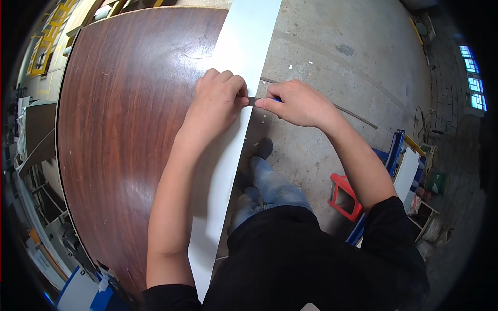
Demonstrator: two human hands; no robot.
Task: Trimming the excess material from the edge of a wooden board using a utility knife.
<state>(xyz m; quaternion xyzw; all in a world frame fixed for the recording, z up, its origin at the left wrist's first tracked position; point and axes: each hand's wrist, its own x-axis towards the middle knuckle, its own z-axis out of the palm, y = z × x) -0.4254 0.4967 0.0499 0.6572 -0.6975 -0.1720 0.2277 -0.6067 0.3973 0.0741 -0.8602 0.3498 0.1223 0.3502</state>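
Observation:
A long white strip of board (pixel 244 36) lies along the right edge of a dark brown wood-grain tabletop (pixel 119 103). Across the strip's right edge rests a flat dark file (pixel 252 101) with a blue handle. My right hand (pixel 298 103) is closed round the handle, out beyond the edge. Over the white strip, my left hand (pixel 219 101) is closed with thumb and fingers pinching the file's other end. The fingers cover most of the tool, so only a short piece of blade shows between the hands.
Below the right edge is a concrete floor (pixel 337 67) with small white scraps and a thin dark rod (pixel 355 116). A red frame-like object (pixel 344 197) and blue metal equipment (pixel 395 153) stand at lower right. Yellow racks (pixel 45 46) are at far left.

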